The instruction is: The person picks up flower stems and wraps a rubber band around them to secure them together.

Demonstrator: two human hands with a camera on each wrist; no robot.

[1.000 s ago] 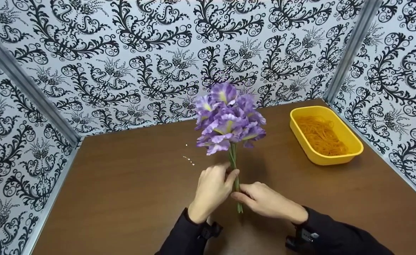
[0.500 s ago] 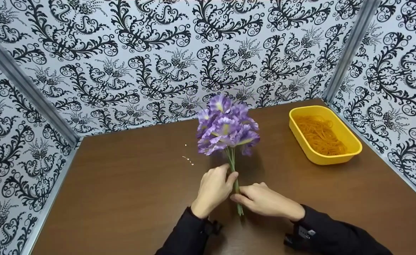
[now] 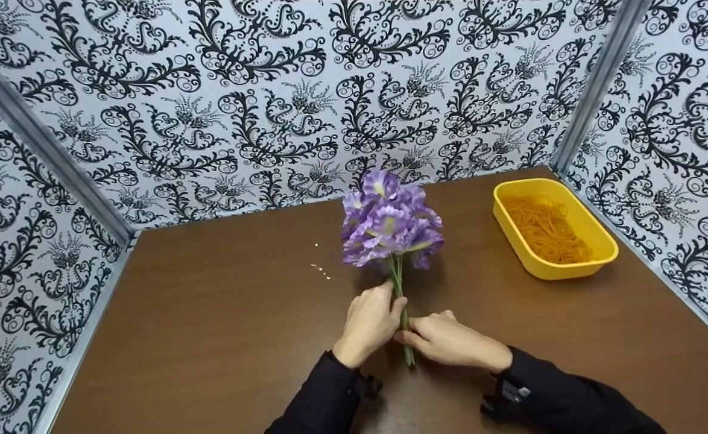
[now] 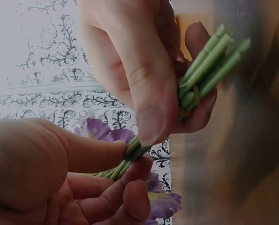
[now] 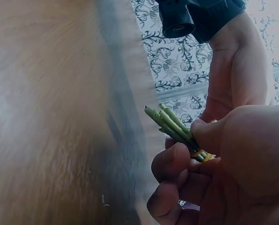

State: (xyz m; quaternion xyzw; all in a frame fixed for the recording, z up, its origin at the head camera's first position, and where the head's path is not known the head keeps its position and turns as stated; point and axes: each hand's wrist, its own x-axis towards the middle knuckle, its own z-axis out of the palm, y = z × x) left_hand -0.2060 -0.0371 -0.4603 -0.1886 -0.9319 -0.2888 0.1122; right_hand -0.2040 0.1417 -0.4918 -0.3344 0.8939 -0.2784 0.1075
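Note:
A bunch of purple artificial flowers (image 3: 390,226) stands tilted away over the table, in the middle of the head view. My left hand (image 3: 367,322) pinches its green stems partway down, between thumb and fingers. Just below, my right hand (image 3: 459,342) pinches the same stems near their cut ends. In the right wrist view a thin yellowish rubber band (image 5: 203,155) circles the stems (image 5: 169,124) beside my right thumb. The left wrist view shows the stem ends (image 4: 212,61) sticking out past the right hand's fingers. The fingers partly hide the band.
At the right of the brown table (image 3: 209,313) sits a yellow plastic tub (image 3: 526,259) holding a heap of orange-yellow rubber bands (image 3: 547,232). A few small white specks (image 3: 321,271) mark the table left of the flowers. Patterned panels (image 3: 257,102) enclose the back and sides.
The flower heads have come down in the head view and now look a little smaller. Both hands keep hold of the stems and have shifted only slightly.

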